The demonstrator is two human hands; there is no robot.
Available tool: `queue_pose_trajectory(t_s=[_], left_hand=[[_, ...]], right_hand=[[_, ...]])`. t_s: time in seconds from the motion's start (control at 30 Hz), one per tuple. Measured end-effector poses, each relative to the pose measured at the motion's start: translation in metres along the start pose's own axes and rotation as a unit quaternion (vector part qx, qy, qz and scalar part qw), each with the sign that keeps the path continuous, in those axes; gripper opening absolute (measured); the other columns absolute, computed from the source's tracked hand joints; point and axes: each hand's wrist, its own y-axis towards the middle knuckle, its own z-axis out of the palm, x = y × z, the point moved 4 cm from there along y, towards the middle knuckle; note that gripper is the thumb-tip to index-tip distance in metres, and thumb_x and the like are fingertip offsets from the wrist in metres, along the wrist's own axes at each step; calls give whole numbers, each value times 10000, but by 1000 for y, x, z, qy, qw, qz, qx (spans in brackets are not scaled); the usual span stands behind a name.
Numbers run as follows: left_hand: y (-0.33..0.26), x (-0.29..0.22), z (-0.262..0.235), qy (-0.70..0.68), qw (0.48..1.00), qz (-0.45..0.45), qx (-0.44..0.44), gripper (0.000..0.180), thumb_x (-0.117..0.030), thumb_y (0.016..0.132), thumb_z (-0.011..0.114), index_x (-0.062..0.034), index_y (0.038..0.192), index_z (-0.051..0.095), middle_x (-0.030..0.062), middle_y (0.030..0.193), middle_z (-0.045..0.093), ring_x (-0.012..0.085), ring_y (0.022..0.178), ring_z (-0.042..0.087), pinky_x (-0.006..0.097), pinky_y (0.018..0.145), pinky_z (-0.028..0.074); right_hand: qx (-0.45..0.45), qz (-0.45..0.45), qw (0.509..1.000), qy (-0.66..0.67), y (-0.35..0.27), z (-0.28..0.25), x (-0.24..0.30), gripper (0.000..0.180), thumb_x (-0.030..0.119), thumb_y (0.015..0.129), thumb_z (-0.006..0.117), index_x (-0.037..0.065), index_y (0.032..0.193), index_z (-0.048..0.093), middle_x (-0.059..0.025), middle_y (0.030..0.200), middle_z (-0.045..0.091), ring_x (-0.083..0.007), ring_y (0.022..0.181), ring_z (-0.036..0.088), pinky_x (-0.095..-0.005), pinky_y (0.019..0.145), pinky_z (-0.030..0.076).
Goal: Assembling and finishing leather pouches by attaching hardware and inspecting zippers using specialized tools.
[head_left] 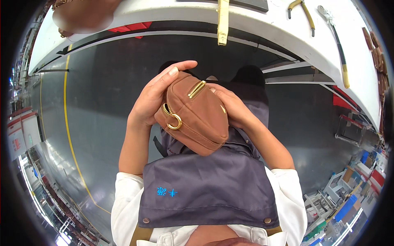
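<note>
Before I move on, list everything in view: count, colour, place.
Bag: 1, brown, between both hands.
Ring: 1, gold, on the bag's near-left side.
Table: 1, white, across the top.
Wrapped bar: 1, yellow, jutting past the table edge.
Board: 1, dark grey, top edge, cut off.
Pliers: 1, yellowish handles, upper right on table.
Long-handled tool: 1, black and yellow handle, right of pliers.
Brown pieces: count unclear, brown, table's left and right ends.
Red items: at least 2, red, beneath table.
Floor: 1, grey, yellow-lined on the left.
Background boxes: many, mixed, lower right, too small to count.
Apron: 1, dark grey, person's front.
Shirt: 1, white, under apron.
Left hand: 1, bare, bag's left side.
Right hand: 1, bare, bag's right side.
</note>
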Motion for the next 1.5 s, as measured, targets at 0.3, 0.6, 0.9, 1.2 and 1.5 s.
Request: queue_pose_trajectory(t_s=[0.3,0.6,0.9,1.2,1.5], left_hand=[[-6,6,1,83,996,-19,12,601,-162,934,676,-1,1464,443,142,1379,565,196,1240,582,326,1064,461],[-21,9,23,204,973,102,-29,634,6,853,648,-23,1460,468,119,1350,602,170,1254,578,322,1065,454],[-46,5,32,359,911,170,-109,708,-54,830,759,-49,1477,473,173,1284,686,254,1140,699,322,941,543],[-59,9,38,384,865,272,-176,695,-21,833,763,-36,1469,483,163,1297,680,241,1091,719,314,901,570],[-84,9,51,451,786,364,-215,663,-9,819,771,-23,1429,513,154,1299,671,283,949,751,303,757,598]], right_hand=[[-135,-223,912,-317,-7,-20,23,343,202,996,563,65,1303,634,-125,1256,630,-272,1160,593,-344,997,470],[-131,-427,720,-531,-50,32,56,290,160,845,775,37,1055,617,-100,1019,595,-310,929,580,-399,811,499],[27,-332,845,-420,-51,35,64,213,102,860,775,32,944,592,-77,862,591,-221,755,618,-336,680,517],[-92,-604,569,-550,-69,59,52,199,50,771,793,42,932,676,-62,821,618,-215,707,594,-337,617,480],[-80,-664,521,-530,-81,63,44,270,7,732,818,26,966,684,-80,858,663,-232,696,605,-334,621,507]])
